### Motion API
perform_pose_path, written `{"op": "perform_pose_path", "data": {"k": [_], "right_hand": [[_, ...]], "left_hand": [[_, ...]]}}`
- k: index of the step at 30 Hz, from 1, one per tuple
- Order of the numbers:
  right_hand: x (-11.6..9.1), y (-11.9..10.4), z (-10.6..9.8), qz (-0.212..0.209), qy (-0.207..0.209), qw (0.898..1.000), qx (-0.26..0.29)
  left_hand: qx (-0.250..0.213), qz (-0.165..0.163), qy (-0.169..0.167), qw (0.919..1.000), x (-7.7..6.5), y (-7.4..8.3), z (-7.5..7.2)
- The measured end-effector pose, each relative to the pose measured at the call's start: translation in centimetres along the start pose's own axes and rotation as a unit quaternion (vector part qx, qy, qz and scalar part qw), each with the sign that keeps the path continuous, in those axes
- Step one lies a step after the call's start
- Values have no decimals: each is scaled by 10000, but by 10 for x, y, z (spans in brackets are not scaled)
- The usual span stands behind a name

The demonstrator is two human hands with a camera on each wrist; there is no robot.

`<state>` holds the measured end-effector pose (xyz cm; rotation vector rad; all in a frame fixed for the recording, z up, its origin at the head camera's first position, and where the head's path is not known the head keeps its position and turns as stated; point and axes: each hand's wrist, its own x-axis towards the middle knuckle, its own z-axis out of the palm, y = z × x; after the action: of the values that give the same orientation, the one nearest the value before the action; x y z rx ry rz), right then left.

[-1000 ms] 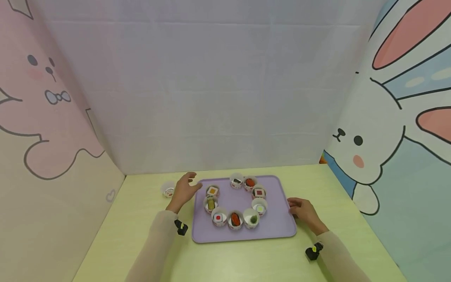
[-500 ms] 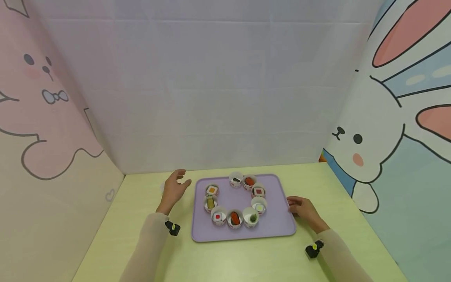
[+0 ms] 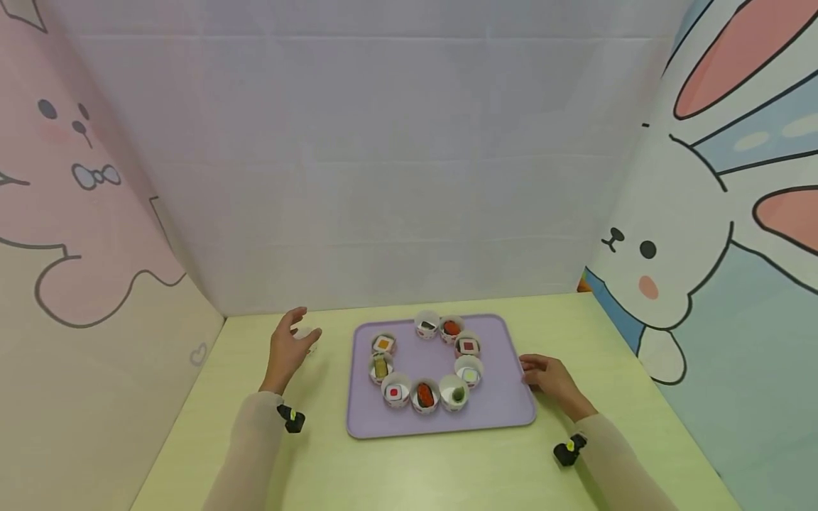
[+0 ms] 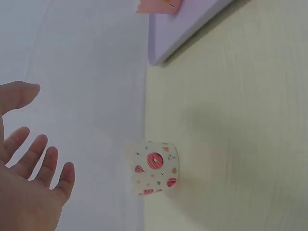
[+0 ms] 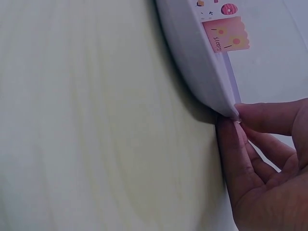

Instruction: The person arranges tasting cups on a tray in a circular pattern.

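Note:
My left hand (image 3: pixel 286 351) hovers over the table left of the tray with fingers spread, holding nothing. Behind its thumb, mostly hidden in the head view, a paper cup (image 4: pixel 156 168) printed with doughnuts stands apart from the fingers. My right hand (image 3: pixel 551 383) pinches the right rim of the lilac tray (image 3: pixel 501 404) between thumb and fingers, as the right wrist view shows. Several paper cups stand on that tray in an incomplete ring, each holding a small toy-like sushi piece, among them a red-topped one (image 3: pixel 425 395) and a green-topped one (image 3: pixel 457 394).
The pale yellow table (image 3: pixel 422 468) runs back to a white cloth wall (image 3: pixel 396 177). Printed cartoon panels flank it, a pink one at left and a rabbit (image 3: pixel 677 284) at right. A gap in the ring of cups lies at the tray's back left.
My left hand has moved left, away from the tray's back-left corner and over toward the lone cup. My right hand has stayed at the tray's rim.

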<state>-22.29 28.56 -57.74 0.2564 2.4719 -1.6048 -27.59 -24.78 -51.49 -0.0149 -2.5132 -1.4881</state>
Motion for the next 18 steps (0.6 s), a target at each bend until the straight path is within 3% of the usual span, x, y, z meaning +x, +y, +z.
{"op": "perform_pose_path", "data": {"k": [8, 18], "right_hand": [[-2, -4, 1, 62, 27, 10000, -1], [-4, -5, 3, 125, 86, 9999, -7]], "left_hand": [[61, -365, 158, 9992, 2, -31, -8], [153, -1096, -154, 9937, 7, -50, -4]]}}
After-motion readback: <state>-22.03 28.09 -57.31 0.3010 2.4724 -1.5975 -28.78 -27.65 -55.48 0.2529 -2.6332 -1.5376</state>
